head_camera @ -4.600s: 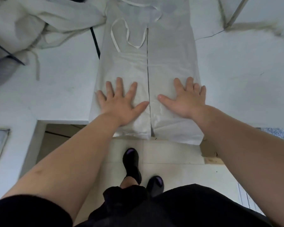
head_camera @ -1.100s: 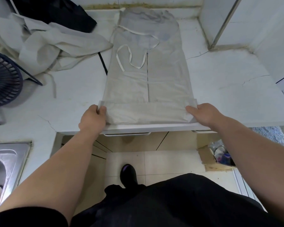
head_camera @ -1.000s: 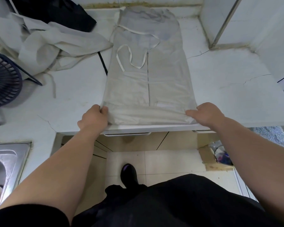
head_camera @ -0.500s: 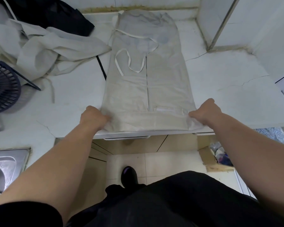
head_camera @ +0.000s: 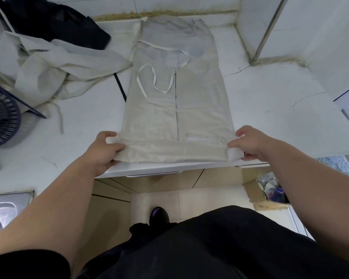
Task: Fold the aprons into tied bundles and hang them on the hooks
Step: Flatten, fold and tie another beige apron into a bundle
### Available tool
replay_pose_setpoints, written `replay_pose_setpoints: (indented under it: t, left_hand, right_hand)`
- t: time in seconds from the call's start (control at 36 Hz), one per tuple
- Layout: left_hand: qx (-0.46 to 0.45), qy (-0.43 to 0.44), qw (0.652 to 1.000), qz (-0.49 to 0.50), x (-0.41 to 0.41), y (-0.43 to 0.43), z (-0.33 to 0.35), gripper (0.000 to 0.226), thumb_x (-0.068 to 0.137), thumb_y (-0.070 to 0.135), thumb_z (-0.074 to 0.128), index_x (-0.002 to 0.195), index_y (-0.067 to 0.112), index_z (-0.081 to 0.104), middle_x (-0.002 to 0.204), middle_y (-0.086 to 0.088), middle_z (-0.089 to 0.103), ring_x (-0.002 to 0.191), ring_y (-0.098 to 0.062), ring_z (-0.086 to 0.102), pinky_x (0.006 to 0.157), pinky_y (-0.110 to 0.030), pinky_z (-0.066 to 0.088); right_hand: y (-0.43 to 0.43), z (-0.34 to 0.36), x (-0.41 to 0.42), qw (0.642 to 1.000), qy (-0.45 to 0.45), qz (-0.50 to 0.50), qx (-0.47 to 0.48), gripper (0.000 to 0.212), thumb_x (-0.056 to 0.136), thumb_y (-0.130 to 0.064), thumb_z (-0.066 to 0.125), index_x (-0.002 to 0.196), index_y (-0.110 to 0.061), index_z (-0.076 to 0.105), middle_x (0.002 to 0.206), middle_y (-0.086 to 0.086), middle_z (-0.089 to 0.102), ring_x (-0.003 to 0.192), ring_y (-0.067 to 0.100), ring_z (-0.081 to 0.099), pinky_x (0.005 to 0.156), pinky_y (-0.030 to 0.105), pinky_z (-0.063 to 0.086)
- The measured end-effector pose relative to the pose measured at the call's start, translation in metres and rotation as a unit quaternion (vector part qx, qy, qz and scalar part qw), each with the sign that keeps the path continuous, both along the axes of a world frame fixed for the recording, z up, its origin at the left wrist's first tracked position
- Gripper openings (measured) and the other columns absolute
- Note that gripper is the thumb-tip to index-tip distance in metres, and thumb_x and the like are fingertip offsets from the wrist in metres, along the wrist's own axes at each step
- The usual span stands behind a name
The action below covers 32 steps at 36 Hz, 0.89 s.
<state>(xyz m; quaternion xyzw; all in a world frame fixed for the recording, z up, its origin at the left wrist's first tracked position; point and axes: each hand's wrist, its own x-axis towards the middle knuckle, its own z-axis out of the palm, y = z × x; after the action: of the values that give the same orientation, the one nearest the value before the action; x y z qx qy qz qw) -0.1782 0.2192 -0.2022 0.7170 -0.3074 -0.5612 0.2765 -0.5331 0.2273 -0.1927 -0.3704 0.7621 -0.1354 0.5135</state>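
Beige cloth, the folded apron (head_camera: 199, 109), is lying lengthwise on the white counter (head_camera: 280, 117), with its two long sides turned in and meeting along a centre line. Its near end is sitting at the counter's front edge, where a narrow band (head_camera: 173, 152) of fabric is lying doubled over across the full width. My left hand (head_camera: 103, 152) is gripping the left end of that band, with the thumb on top and the fingers curled around the cloth. My right hand (head_camera: 250, 141) is pinching the right end in the same way, the thumb lying over the corner and the fingers tucking beneath it. Both forearms are reaching forward from the bottom of the view.

On the apron's far half a pale strap (head_camera: 155, 81) is resting in a loose loop left of the centre line, and a second strap is crossing the bib beyond it. To the left, well apart from my hands, another apron (head_camera: 58, 65) is lying crumpled in a heap, its nearest fold just beside the folded one. A black garment (head_camera: 54, 23) is lying behind that heap, against the back wall. A dark blue slatted object (head_camera: 2, 121) is showing at the left edge, and a steel sink (head_camera: 2, 210) at the lower left. Below the counter a cardboard box (head_camera: 270, 196) is sitting on the tiled floor, and a black shoe (head_camera: 158, 215) is showing between my arms.
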Motion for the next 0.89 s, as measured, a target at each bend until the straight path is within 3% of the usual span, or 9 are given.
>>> replay_pose_setpoints:
  t: [0.08,0.19,0.28,0.39,0.5,0.58,0.72,0.83,0.89]
  left_hand:
    - [-0.013,0.015,1.0,-0.008,0.001,0.003,-0.001,0.028,0.095,0.0,0.051,0.105,0.027,0.052,0.104,-0.004,0.058,0.09,-0.021,0.061,0.071,-0.031,0.058]
    - [0.024,0.044,0.999,-0.003,0.0,0.004,0.001,0.026,0.094,-0.002,0.047,0.084,0.014,0.065,0.096,-0.001,0.06,0.082,-0.012,0.056,0.055,-0.02,0.057]
    - [0.065,0.118,0.989,0.067,0.005,0.004,0.004,0.034,0.093,0.006,0.046,0.076,0.006,0.075,0.094,-0.007,0.065,0.075,-0.016,0.062,0.056,-0.021,0.057]
    - [0.08,0.287,0.942,0.152,0.012,0.009,0.014,0.037,0.081,0.005,0.029,0.099,-0.007,0.06,0.09,-0.02,0.071,0.066,-0.025,0.071,0.054,-0.021,0.056]
    - [0.096,0.297,0.939,0.144,0.015,0.012,0.011,0.039,0.089,-0.009,0.018,0.105,-0.008,0.054,0.088,-0.016,0.074,0.068,-0.022,0.073,0.053,-0.023,0.057]
    - [0.086,0.25,0.958,0.11,0.01,0.008,0.005,0.021,0.1,0.002,0.039,0.097,0.0,0.06,0.077,-0.007,0.074,0.064,-0.013,0.072,0.055,-0.017,0.056]
    - [0.053,0.009,0.998,0.012,0.005,-0.004,-0.004,0.02,0.093,0.019,0.063,0.075,0.01,0.061,0.059,0.003,0.065,0.044,-0.003,0.054,0.039,-0.013,0.041]
    - [-0.026,-0.24,0.968,-0.062,-0.006,-0.01,-0.006,0.032,0.09,0.03,0.063,0.063,0.013,0.06,0.062,-0.001,0.055,0.056,-0.015,0.046,0.052,-0.025,0.037]
    - [-0.035,-0.297,0.951,-0.077,-0.008,-0.011,-0.007,0.032,0.09,0.034,0.061,0.067,0.012,0.061,0.068,-0.001,0.055,0.063,-0.019,0.048,0.054,-0.025,0.035]
  right_hand:
    - [0.003,0.002,-0.002,0.997,-0.041,-0.048,-0.05,0.015,0.09,-0.007,0.059,0.095,-0.017,0.051,0.11,0.007,0.04,0.091,0.024,0.047,0.06,0.032,0.052]
    - [0.008,0.005,-0.007,0.984,-0.151,-0.099,-0.009,0.011,0.091,-0.003,0.056,0.09,-0.013,0.061,0.103,0.007,0.053,0.082,0.022,0.054,0.067,0.033,0.053]
    - [0.012,0.008,-0.011,0.962,-0.217,-0.167,0.019,0.011,0.091,-0.006,0.052,0.094,-0.004,0.062,0.097,0.01,0.059,0.077,0.022,0.059,0.073,0.035,0.053]
    - [0.013,0.009,-0.02,0.931,-0.297,-0.207,0.043,0.032,0.083,-0.001,0.029,0.104,-0.001,0.053,0.09,0.016,0.066,0.074,0.025,0.059,0.076,0.039,0.052]
    - [0.012,0.006,-0.022,0.948,-0.292,-0.103,0.068,0.034,0.085,0.013,0.033,0.106,-0.004,0.052,0.077,-0.002,0.062,0.056,0.008,0.051,0.072,0.029,0.047]
    - [0.008,0.002,-0.018,0.97,-0.225,-0.058,0.072,0.006,0.093,-0.01,0.056,0.1,-0.011,0.055,0.069,-0.004,0.055,0.055,0.006,0.04,0.061,0.022,0.043]
    - [0.002,-0.003,-0.006,0.998,-0.053,-0.027,0.02,0.02,0.097,-0.024,0.052,0.082,-0.01,0.052,0.069,0.004,0.057,0.051,0.011,0.038,0.045,0.02,0.031]
    - [-0.004,-0.006,0.001,0.995,0.09,0.033,0.001,0.029,0.097,-0.024,0.046,0.078,-0.003,0.053,0.069,0.011,0.057,0.054,0.021,0.043,0.051,0.026,0.035]
    - [-0.007,-0.006,0.006,0.988,0.144,0.063,-0.006,0.034,0.096,-0.025,0.044,0.069,-0.004,0.046,0.066,0.013,0.051,0.052,0.022,0.042,0.052,0.027,0.034]
